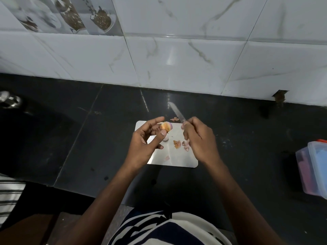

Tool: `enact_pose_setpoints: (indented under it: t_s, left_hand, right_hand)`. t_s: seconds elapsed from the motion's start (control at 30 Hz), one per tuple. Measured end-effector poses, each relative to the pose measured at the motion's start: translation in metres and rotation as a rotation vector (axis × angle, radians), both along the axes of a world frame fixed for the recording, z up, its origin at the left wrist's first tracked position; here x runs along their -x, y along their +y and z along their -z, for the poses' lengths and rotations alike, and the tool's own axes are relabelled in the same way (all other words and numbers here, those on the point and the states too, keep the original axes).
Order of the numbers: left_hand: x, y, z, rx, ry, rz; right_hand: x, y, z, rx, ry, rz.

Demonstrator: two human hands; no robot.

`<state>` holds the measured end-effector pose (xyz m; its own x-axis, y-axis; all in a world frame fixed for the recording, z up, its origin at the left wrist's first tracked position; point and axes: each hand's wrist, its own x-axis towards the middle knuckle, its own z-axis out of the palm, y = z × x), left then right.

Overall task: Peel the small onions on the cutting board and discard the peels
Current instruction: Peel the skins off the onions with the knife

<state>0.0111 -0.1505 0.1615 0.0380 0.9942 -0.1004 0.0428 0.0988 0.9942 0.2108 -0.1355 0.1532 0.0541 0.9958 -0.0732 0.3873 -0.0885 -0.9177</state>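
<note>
Left hand [143, 144] pinches a small onion [166, 126] between thumb and fingers, above the far left corner of the cutting board [177, 156]; skin half off, purple flesh end turned toward the right hand [198, 138]. Right hand curls round a knife [177, 112], blade pointing away to the wall, so the onion lies just left of it; peels [177, 144] lie loose on the board. Far right, lidded plastic boxes [315, 167], contents unclear.
</note>
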Motion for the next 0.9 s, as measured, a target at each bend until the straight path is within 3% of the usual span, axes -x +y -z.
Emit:
enact_pose_setpoints:
  t_s: [0.4, 0.9]
  left_hand:
    - [-0.009, 0.001, 0.005, -0.019, -0.051, 0.006]
    - [-0.019, -0.002, 0.005, -0.078, -0.053, -0.065]
  right_hand:
    - [0.021, -0.017, -0.007, -0.126, -0.139, -0.069]
    - [0.031, -0.022, 0.004, -0.145, -0.051, -0.003]
